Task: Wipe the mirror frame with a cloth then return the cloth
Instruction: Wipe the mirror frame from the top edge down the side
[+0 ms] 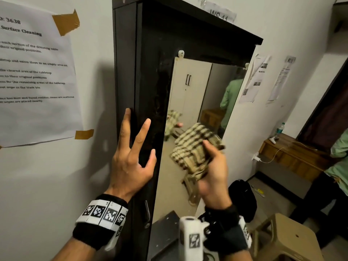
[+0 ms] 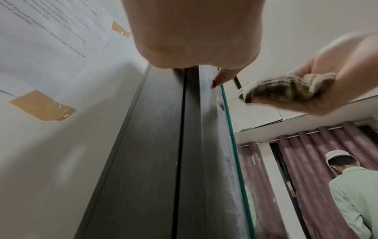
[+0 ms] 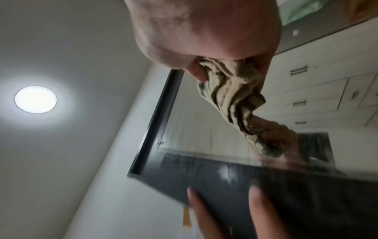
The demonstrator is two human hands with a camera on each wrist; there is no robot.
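A tall black mirror frame (image 1: 150,72) stands against the wall, its glass (image 1: 190,102) on the right side. My left hand (image 1: 131,153) rests flat on the frame's left edge with its fingers straight and spread. My right hand (image 1: 212,166) grips a bunched beige and brown checked cloth (image 1: 194,147) just in front of the glass, a little right of the frame's inner edge. In the left wrist view the frame (image 2: 163,153) runs upward, and the cloth (image 2: 286,89) is held at the right. The right wrist view shows the cloth (image 3: 231,90) hanging from my fingers.
Paper notices (image 1: 35,72) are taped to the wall left of the frame, more notices (image 1: 258,78) to its right. A beige plastic stool (image 1: 288,236) and a black bag (image 1: 243,198) stand at the lower right. A person in a green shirt (image 1: 339,159) stands by a wooden desk (image 1: 293,155).
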